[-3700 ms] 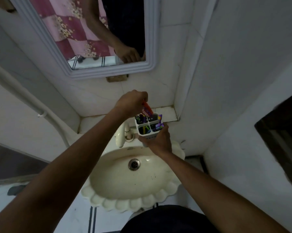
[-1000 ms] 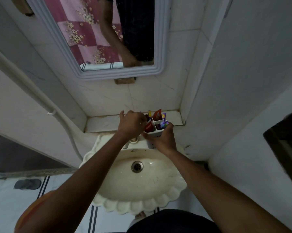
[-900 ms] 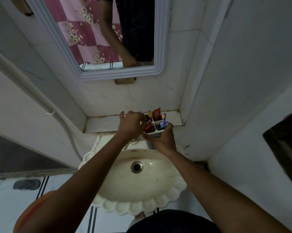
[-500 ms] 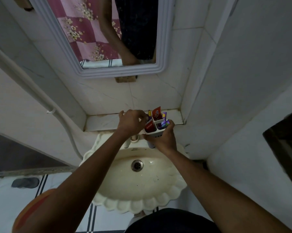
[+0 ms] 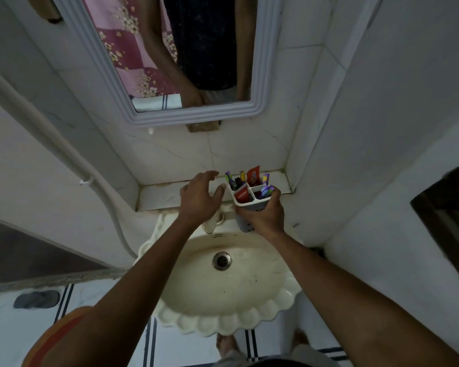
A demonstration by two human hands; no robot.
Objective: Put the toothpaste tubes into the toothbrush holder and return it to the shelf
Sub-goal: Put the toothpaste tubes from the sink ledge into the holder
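Note:
A white toothbrush holder (image 5: 245, 215) with several compartments is gripped from below by my right hand (image 5: 262, 217), just in front of the tiled shelf (image 5: 159, 194). One red toothpaste tube (image 5: 243, 195) sits in its near-left compartment. A second red tube (image 5: 253, 176) stands upright in the far compartment. Toothbrushes (image 5: 266, 188) with purple, yellow and dark heads stick out of the other compartments. My left hand (image 5: 199, 198) hovers just left of the holder, fingers spread, holding nothing.
A cream scalloped basin (image 5: 223, 287) with a drain (image 5: 221, 260) and tap (image 5: 212, 223) lies below the shelf. A framed mirror (image 5: 170, 62) hangs above. A white pipe (image 5: 64, 149) runs down the left wall. The right wall stands close to the holder.
My left hand has come off the holder's rim and opened, moving slightly left. My right hand still holds the holder in about the same place by the shelf.

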